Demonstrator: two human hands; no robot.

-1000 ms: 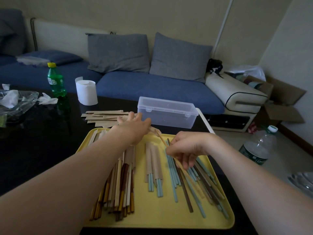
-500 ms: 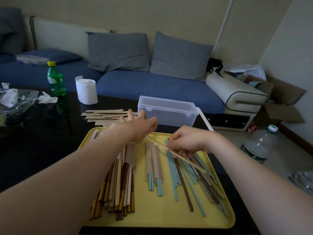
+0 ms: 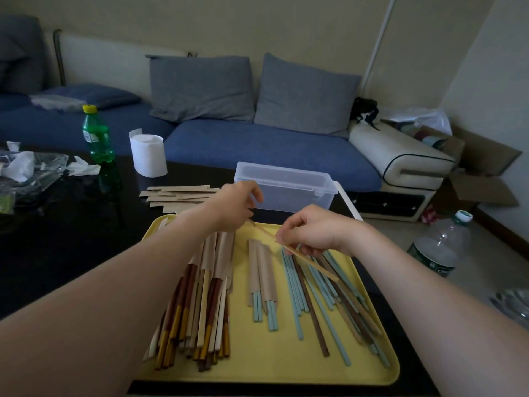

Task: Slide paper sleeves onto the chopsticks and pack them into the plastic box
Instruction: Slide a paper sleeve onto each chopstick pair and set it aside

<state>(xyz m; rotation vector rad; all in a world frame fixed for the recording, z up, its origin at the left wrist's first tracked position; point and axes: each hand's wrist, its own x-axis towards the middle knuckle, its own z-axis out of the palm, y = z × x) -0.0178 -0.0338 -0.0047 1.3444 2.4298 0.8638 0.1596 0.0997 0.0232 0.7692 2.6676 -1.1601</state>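
The right hand (image 3: 315, 230) pinches a pale chopstick (image 3: 317, 267) partway along, its fingers (image 3: 286, 234) curled round it above the far half of the yellow tray (image 3: 272, 376). The stick slants from the tray's far edge towards the near right, raised over the loose ones.

Its far tip meets the underside of the left hand (image 3: 232, 206), which hangs over the tray's far edge. That hand's fingers (image 3: 254, 196) are curled, but whether they grip the tip or anything else cannot be told.

The tray sits at the bench's (image 3: 57, 253) near right corner. Along its left side lies a thick pile (image 3: 206, 282) of brown and tan chopsticks already in paper sleeves. In the middle are two sleeved blue pairs (image 3: 262, 270), side by side. On the right, bare blue and brown chopsticks (image 3: 297, 296) are spread loosely.

The clear plastic box (image 3: 283, 187) stands on the bench just beyond the tray, lid down, near the right edge. A stack of empty sleeves (image 3: 177, 194) lies left of the box, partly behind the left hand.

Farther left on the bench are a white paper roll (image 3: 148, 154), a green bottle (image 3: 96, 136) and a glass dish (image 3: 31, 179) with crumpled tissue. A blue sofa (image 3: 257, 144) runs behind the bench, and a water bottle (image 3: 440, 247) stands on the floor at the right.
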